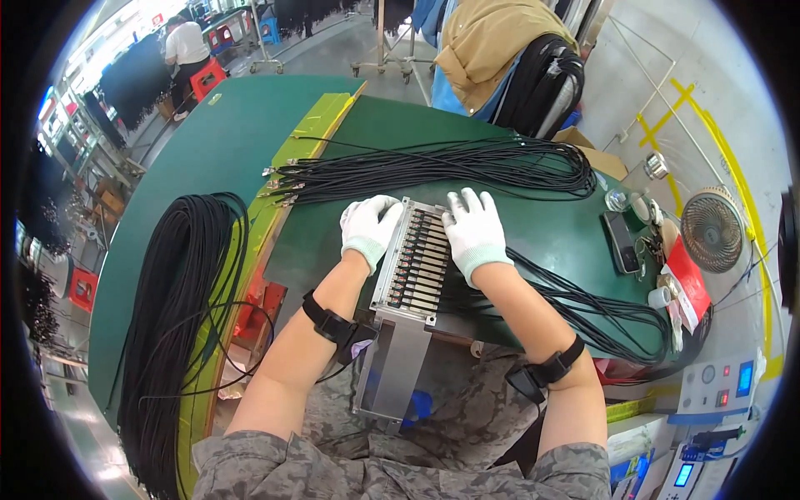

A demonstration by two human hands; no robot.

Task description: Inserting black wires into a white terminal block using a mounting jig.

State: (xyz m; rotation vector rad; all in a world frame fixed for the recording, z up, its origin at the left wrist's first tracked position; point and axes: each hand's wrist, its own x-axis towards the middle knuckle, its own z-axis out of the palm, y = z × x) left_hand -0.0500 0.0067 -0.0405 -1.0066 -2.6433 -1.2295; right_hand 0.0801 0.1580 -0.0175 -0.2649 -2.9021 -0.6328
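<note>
A long metal fixture [386, 283] with a row of narrow slots lies at the table's near edge. Several cable ends with small connectors [427, 260] sit side by side in it, their black cables [575, 302] running out to the right. At the fixture's far left corner, my white-gloved left hand [369, 227] has its fingers bent and pressed together against the edge. Opposite it, my gloved right hand [475, 230] rests by the far right edge, fingers apart, thumb near the farthest slots. Whether a cable is under either hand's fingertips is hidden.
Beyond the fixture lies a bundle of black cables [442, 167] with metal ends. A thick coil [179, 283] hangs over the yellow-taped strip [321, 125] at left. A phone [621, 242], a small fan [712, 229] and a red-and-white packet [685, 279] stand at right.
</note>
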